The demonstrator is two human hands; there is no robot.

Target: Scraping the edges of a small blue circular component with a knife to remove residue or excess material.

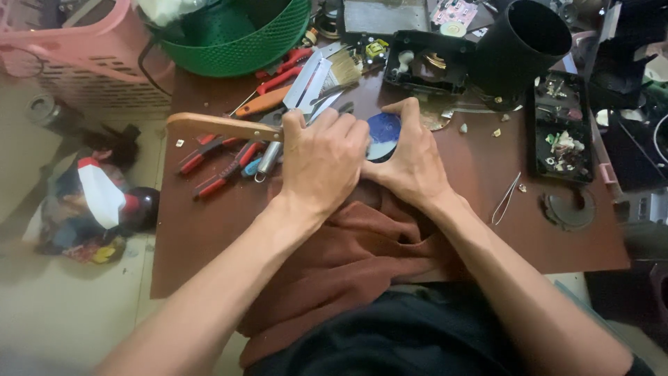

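My left hand [323, 160] is closed around a tool with a long wooden handle [216, 125] that sticks out to the left. My right hand [410, 163] grips a round dark blue object [385, 134] against the brown table [209, 223], thumb over its top edge. The two hands press together over the blue object, and the tool's working end is hidden under my left fingers. A brown cloth [348, 257] lies under both wrists, draped over the table's near edge.
Red-handled pliers [216, 157], an orange-handled tool [263, 102] and a paintbrush [337, 73] lie left of my hands. A green basket [236, 35], a pink basket [83, 49], a black cylinder [518, 42], a black tray of bits [562, 125] and tweezers [506, 198] surround the work spot.
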